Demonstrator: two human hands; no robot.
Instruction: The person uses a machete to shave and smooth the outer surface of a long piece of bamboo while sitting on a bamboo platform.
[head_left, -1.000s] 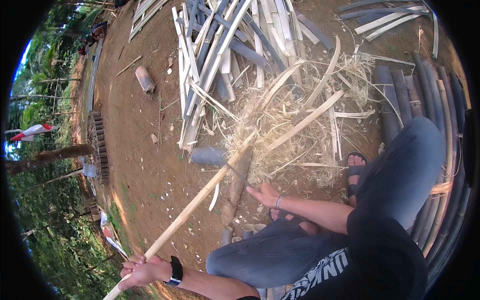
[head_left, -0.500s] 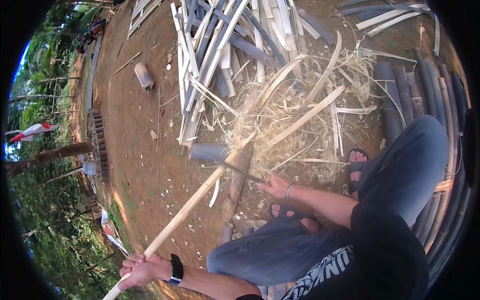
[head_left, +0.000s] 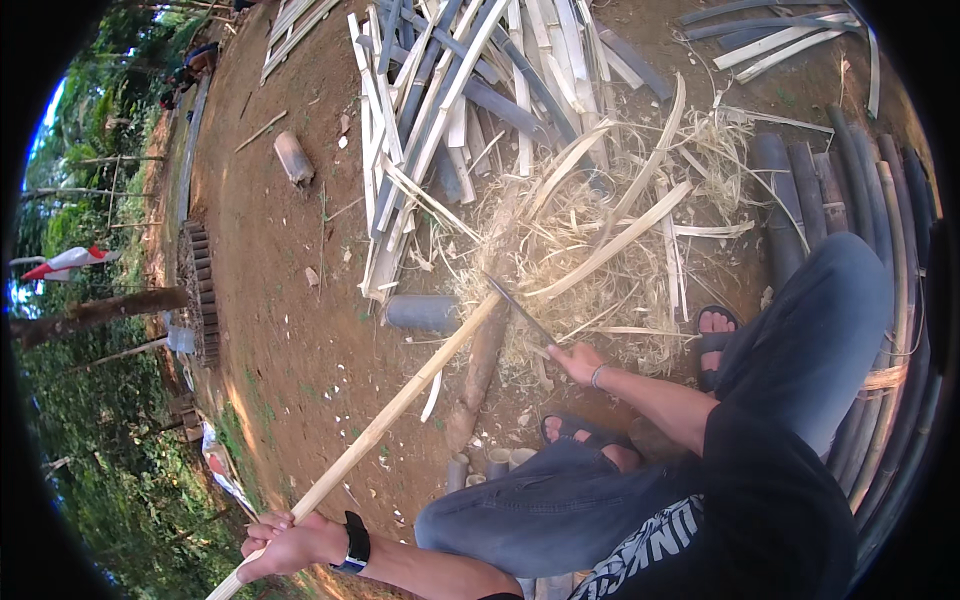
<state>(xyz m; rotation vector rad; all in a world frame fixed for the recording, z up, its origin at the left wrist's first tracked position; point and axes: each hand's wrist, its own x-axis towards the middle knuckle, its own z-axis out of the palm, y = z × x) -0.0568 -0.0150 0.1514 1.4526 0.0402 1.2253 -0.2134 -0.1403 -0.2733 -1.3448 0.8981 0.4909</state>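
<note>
My left hand (head_left: 285, 543) grips the near end of a long pale bamboo strip (head_left: 400, 405), low at the left. The strip runs up and right across the dirt and rests on a short log (head_left: 478, 370). Its far part (head_left: 625, 235) curves away over a heap of dry shavings (head_left: 600, 250). My right hand (head_left: 577, 362) is closed on the handle of a long dark knife (head_left: 520, 310). The blade lies against the strip where it crosses the log. I sit with knees bent, a sandalled foot (head_left: 590, 437) beside the log.
A pile of split bamboo slats (head_left: 450, 110) lies at the top. Dark bamboo poles (head_left: 830, 190) lie at the right. A short grey tube (head_left: 420, 312) and a cut log piece (head_left: 293, 157) lie on the dirt. Stacked bricks (head_left: 200, 290) and trees line the left.
My right hand with the knife has moved up and right along the strip, toward the shavings. My left hand has stayed on the strip's near end.
</note>
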